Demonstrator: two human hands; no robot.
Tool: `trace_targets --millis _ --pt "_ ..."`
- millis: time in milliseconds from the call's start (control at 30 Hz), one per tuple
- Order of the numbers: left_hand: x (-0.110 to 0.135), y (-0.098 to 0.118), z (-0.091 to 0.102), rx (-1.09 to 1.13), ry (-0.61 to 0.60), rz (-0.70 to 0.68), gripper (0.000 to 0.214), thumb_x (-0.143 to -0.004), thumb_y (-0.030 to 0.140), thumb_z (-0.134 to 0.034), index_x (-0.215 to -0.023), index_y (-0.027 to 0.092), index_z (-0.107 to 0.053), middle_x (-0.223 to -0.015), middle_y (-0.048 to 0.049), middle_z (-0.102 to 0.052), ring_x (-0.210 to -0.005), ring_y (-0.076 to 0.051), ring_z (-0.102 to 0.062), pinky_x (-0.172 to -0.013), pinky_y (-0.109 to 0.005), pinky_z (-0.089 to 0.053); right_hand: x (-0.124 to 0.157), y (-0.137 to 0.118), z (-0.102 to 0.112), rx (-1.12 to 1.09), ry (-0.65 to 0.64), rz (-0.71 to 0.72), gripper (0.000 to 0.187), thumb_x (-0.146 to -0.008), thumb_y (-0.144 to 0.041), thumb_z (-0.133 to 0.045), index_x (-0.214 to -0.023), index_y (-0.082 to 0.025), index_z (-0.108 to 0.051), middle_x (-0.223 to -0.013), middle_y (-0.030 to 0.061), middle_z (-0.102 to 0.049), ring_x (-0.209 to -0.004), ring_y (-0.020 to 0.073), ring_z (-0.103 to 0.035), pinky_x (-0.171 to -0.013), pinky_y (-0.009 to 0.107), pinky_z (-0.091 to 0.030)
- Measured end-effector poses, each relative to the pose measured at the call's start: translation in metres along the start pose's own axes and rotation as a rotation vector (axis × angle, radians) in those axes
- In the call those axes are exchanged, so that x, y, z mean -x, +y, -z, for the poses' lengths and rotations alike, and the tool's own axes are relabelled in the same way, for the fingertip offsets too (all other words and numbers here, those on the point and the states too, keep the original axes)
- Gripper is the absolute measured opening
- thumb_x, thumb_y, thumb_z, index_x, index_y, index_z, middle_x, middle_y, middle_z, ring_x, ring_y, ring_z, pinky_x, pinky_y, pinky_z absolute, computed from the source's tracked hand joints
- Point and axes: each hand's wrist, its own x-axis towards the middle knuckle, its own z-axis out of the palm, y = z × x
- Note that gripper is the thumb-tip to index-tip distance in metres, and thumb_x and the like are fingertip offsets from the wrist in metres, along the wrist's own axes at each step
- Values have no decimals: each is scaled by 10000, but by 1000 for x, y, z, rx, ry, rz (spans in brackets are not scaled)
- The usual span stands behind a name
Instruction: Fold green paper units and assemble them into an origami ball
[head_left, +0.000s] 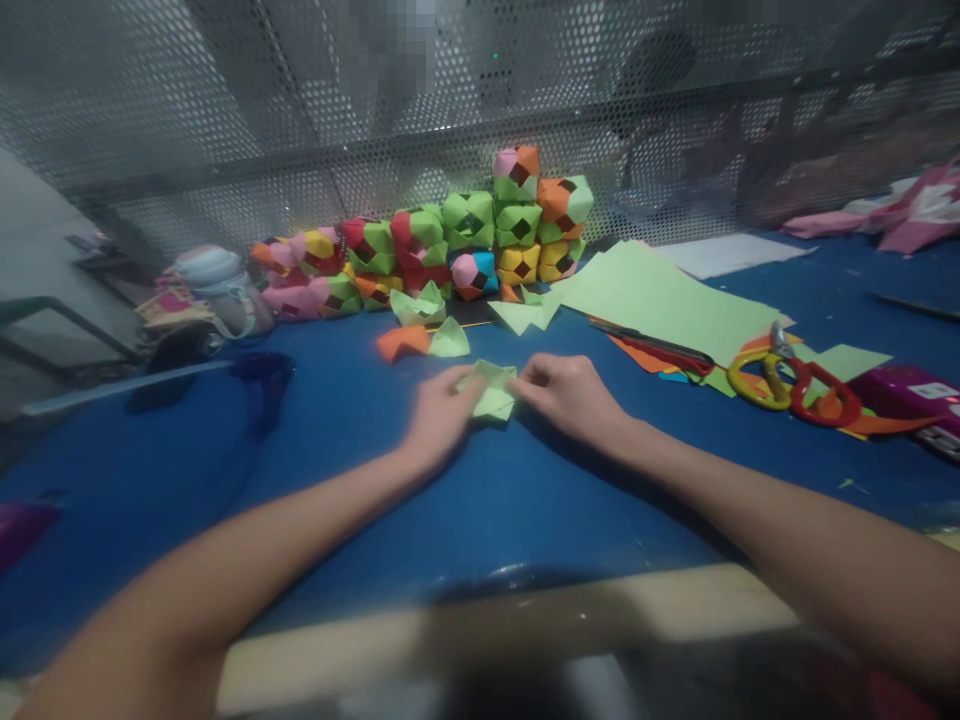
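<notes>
A light green folded paper piece (pixel 495 392) is held between my two hands, just above or on the blue tabletop (pixel 480 500). My left hand (pixel 442 408) is closed on its left side, thumb and fingers pinching the edge. My right hand (pixel 570 393) has its fingers curled and pinches the right edge. Just beyond lie an orange folded piece (pixel 403 344) and a pale green one (pixel 450 339). Behind them sit a boat-shaped green piece (pixel 417 306) and another green folded piece (pixel 525 314).
Stacked colourful paper cubes (pixel 420 240) line the back against a perforated metal panel (pixel 300 130). On the right lie green paper sheets (pixel 667 295), scissors (pixel 795 385) with yellow and red handles, and a purple object (pixel 907 395). A bottle (pixel 217 280) stands back left.
</notes>
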Motion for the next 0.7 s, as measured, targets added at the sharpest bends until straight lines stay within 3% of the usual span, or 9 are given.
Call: trace_targets --millis 300,500,700 --pt "-1 -1 0 -59 55 -30 221 -738 283 -619 -904 162 -699 -776 -22 -669 -625 -119 -536 -609 -259 -438 -3 -7 3 -52 -72 -148 226 -745 -254 -590 -545 -171 -527 -526 -1 -572 -520 114 -494 -534 238 -351" --pt "-1 -2 -1 -29 49 -47 170 -732 247 -609 -862 162 -679 -820 -33 -665 -704 -141 -557 -671 -279 -444 -2 -6 3 -7 -92 -130 238 -761 -283 -553 -553 -183 -496 -538 1 -557 -526 119 -473 -527 247 -329" --pt "-1 -2 -3 19 -17 -39 97 -718 177 -578 -805 154 -614 -800 -15 -633 -724 -123 -552 -683 -249 -428 -3 -2 1 -23 -103 -61 170 -804 -251 -511 -671 -161 -564 -602 8 -578 -558 118 -485 -541 235 -342"
